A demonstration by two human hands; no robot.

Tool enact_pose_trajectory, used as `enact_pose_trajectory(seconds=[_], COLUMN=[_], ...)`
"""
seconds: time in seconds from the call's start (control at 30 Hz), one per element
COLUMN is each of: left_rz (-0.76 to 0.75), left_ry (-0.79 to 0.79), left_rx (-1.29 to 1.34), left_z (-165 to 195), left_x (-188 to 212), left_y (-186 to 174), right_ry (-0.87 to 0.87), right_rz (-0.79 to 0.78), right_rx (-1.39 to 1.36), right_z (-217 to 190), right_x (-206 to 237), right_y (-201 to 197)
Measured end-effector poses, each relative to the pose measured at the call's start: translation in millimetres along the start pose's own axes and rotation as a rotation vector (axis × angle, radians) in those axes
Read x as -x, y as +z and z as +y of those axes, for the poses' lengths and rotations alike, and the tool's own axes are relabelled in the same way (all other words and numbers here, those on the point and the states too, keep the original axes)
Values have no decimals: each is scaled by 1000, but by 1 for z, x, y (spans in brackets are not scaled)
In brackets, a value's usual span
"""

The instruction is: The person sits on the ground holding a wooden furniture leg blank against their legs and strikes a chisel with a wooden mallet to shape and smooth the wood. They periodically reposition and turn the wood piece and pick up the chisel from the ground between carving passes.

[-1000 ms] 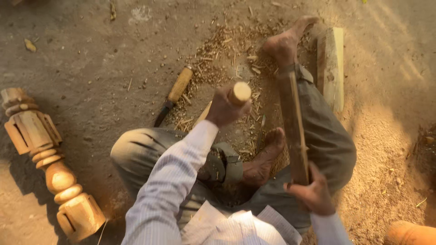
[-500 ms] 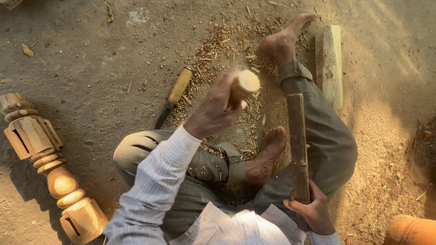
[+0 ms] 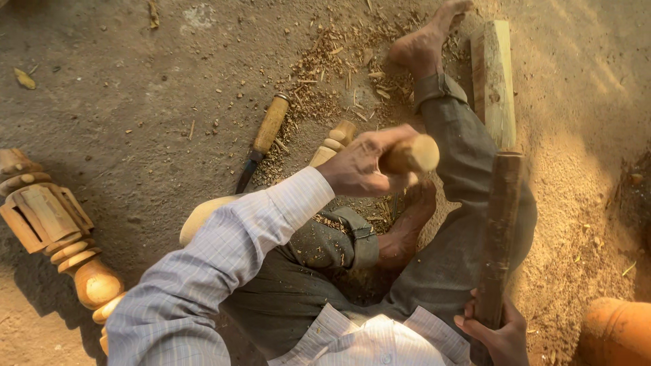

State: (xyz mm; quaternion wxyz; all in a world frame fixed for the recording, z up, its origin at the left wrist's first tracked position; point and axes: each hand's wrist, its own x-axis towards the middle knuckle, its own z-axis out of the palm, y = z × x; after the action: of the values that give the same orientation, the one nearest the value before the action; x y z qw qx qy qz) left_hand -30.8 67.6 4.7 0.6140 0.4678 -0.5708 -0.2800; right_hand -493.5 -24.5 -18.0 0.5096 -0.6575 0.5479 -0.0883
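Since the earlier frame, the left hand point(image 3: 363, 166) has been raised and drawn in over the lap, closed around a round wooden handle point(image 3: 409, 156). Well to its left a turned leg point(image 3: 51, 230) lies on the ground, and nearer, up to its left, a chisel point(image 3: 261, 142). Beyond it a plank point(image 3: 500, 81) lies beside the outstretched foot. Low to its right, the right hand point(image 3: 498, 332) is closed around a dark stick point(image 3: 500, 230) held upright.

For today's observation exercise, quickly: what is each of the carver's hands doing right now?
Left hand: closed around a round wooden tool handle.
Right hand: closed around the lower end of a long dark wooden stick.
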Motion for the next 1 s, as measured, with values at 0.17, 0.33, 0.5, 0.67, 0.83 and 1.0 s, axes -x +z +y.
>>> enact_pose_trajectory(seconds=[0.17,0.33,0.5,0.67,0.83,1.0], left_rz=[-225,-243,-284,-310,-283,-253], left_ry=[-99,-39,-81,-122,6,88], left_rx=[34,184,254,271,156,161], left_z=[-7,-19,-23,-23,-34,-40], left_x=[3,1,-1,2,2,2], left_y=[2,9,6,3,12,19], right_ry=[-8,99,105,78,93,85], right_rz=[31,62,60,14,35,62], right_rx=[-13,-53,-135,-194,-142,-78], right_z=[-2,-20,-32,-33,-35,-38], right_x=[6,6,12,18,20,22], right_y=[5,15,21,21,23,25])
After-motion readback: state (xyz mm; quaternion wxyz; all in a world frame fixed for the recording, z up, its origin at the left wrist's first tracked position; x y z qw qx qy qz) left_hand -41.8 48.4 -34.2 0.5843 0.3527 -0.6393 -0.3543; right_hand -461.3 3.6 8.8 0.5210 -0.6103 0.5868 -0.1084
